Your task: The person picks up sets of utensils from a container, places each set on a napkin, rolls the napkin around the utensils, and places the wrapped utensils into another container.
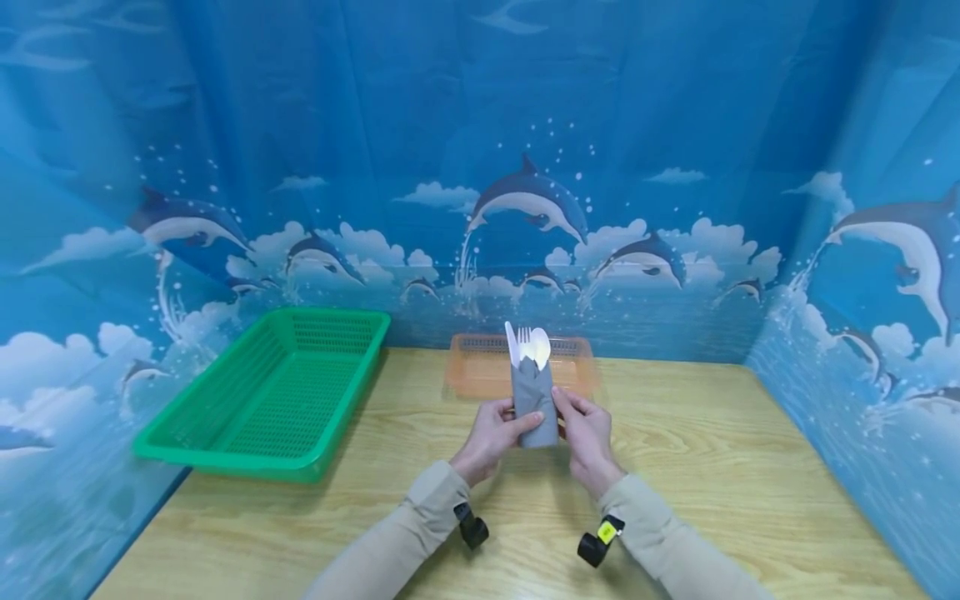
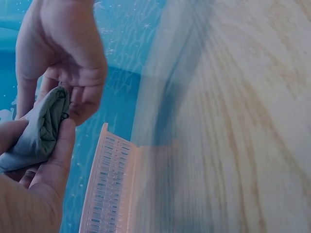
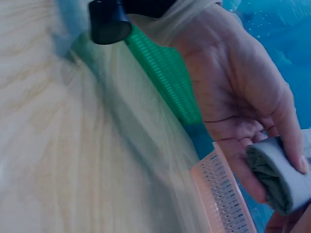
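A folded grey napkin (image 1: 533,404) stands upright between both hands in the head view. Out of its top stick a white plastic knife (image 1: 512,342), a fork (image 1: 524,337) and a spoon (image 1: 540,347). My left hand (image 1: 491,435) grips the napkin's lower left part, thumb across its front. On the other side, my right hand (image 1: 588,433) pinches the right edge between thumb and fingers. The left wrist view shows the napkin's folded bottom end (image 2: 51,119) with layers tucked inside; the cutlery is hidden there.
Behind the napkin, an orange plastic basket (image 1: 480,379) sits at the table's back edge. A larger green basket (image 1: 330,425) stands to the left on the wooden table (image 1: 712,467). Blue dolphin-print curtains (image 1: 420,100) enclose the back and sides.
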Demonstrator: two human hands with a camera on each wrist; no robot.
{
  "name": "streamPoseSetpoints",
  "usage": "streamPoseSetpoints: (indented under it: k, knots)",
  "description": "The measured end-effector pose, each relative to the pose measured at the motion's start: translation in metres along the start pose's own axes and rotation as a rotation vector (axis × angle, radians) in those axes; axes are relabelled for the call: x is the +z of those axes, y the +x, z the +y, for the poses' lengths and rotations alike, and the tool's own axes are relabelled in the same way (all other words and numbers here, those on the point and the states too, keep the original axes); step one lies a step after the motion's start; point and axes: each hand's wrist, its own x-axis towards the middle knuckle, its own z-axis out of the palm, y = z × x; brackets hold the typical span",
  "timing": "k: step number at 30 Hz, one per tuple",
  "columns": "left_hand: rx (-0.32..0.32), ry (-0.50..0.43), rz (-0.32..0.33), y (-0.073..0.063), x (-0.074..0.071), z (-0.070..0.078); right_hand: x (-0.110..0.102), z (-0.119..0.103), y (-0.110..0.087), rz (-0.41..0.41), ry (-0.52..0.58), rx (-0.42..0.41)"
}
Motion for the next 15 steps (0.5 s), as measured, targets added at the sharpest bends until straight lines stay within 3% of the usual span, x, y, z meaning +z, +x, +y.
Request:
streamPoseSetpoints:
  k: [15]
  knots:
    - [0.000, 0.000, -0.008, 0.0000, 0.0016, -0.0006, -0.0019, 0.0028, -0.0030, 0.034, -0.042, 0.001]
